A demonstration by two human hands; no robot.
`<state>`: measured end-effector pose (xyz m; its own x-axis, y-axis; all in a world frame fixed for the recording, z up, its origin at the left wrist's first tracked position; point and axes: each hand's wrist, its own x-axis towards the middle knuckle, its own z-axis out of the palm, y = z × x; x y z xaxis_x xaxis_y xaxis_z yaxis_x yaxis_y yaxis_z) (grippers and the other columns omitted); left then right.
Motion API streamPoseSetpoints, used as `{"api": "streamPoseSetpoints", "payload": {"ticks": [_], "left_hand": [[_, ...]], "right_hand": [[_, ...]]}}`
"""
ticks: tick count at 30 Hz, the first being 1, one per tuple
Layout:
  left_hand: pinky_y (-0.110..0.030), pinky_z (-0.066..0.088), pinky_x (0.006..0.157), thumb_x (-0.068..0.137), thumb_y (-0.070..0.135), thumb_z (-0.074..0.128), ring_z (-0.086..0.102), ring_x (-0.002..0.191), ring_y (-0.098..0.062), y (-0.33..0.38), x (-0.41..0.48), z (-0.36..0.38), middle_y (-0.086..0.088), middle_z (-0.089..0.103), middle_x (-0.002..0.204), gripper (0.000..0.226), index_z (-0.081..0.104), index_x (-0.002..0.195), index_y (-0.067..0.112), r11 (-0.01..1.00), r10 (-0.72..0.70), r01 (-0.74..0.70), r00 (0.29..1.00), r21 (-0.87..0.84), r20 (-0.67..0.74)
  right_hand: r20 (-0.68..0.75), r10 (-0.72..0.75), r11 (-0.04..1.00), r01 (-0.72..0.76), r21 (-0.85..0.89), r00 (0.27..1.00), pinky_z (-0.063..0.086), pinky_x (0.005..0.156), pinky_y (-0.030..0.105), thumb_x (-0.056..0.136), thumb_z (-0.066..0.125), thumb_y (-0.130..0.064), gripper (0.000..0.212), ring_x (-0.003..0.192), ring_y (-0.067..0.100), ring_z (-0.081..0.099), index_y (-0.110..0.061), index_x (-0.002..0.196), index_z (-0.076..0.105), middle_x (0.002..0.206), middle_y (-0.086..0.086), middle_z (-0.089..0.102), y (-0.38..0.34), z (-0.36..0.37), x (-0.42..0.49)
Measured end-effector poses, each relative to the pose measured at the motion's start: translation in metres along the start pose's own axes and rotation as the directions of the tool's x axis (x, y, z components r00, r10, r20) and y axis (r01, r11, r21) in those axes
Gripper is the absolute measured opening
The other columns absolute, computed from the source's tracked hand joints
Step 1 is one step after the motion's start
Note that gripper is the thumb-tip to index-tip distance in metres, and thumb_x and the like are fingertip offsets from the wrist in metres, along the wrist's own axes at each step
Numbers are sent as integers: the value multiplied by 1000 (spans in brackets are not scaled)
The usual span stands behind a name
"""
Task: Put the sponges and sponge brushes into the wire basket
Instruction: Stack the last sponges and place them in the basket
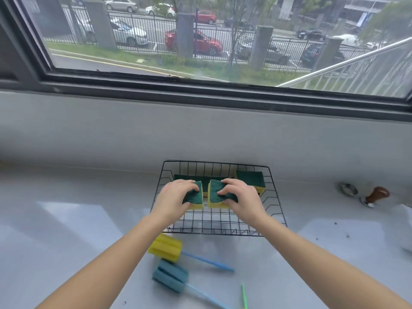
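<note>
A black wire basket (275,202) stands on the grey counter by the wall. My left hand (175,198) grips a green-and-yellow sponge (197,200) over the basket's middle. Right beside it, my right hand (242,197) grips a second such sponge (215,198). More sponges lie inside at the back: one at the right corner (250,179), a dark green one behind my hands (206,179). In front of the basket lie a yellow sponge brush (166,247) and a blue-grey sponge brush (171,276), both with blue handles.
A green stick tip (244,295) shows at the bottom edge. At the right of the counter sit a metal ring (348,189) and a brown-handled tamper-like tool (376,196). A wall and a large window rise behind the basket.
</note>
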<state>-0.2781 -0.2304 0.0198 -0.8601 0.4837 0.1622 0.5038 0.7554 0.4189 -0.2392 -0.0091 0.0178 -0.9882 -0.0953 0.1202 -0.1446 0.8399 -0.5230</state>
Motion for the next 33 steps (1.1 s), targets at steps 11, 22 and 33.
{"api": "streamPoseSetpoints", "payload": {"ticks": [11,22,33], "left_hand": [[-35,40,106,78,0,60,45,129,-21,-52,87,42,2,55,134,43,60,114,22,999,-21,23,995,-29,96],[-35,45,98,76,3,60,50,121,-22,-75,98,53,1,58,132,43,62,114,20,995,5,2,997,-98,76],[-46,25,114,82,11,59,21,142,-26,-73,85,56,-3,31,153,45,54,125,25,1000,-26,26,998,-3,62]], "right_hand": [[90,68,997,-64,-48,994,33,101,39,84,66,-17,26,130,19,43,-29,107,66,139,-4,53,34,41,91],[64,-8,995,14,-99,998,34,91,41,80,69,-14,27,127,21,46,-31,101,68,133,-6,58,44,51,106],[32,23,998,-21,-57,999,33,98,39,81,66,-9,30,131,21,42,-26,106,63,139,-2,51,38,54,101]]}}
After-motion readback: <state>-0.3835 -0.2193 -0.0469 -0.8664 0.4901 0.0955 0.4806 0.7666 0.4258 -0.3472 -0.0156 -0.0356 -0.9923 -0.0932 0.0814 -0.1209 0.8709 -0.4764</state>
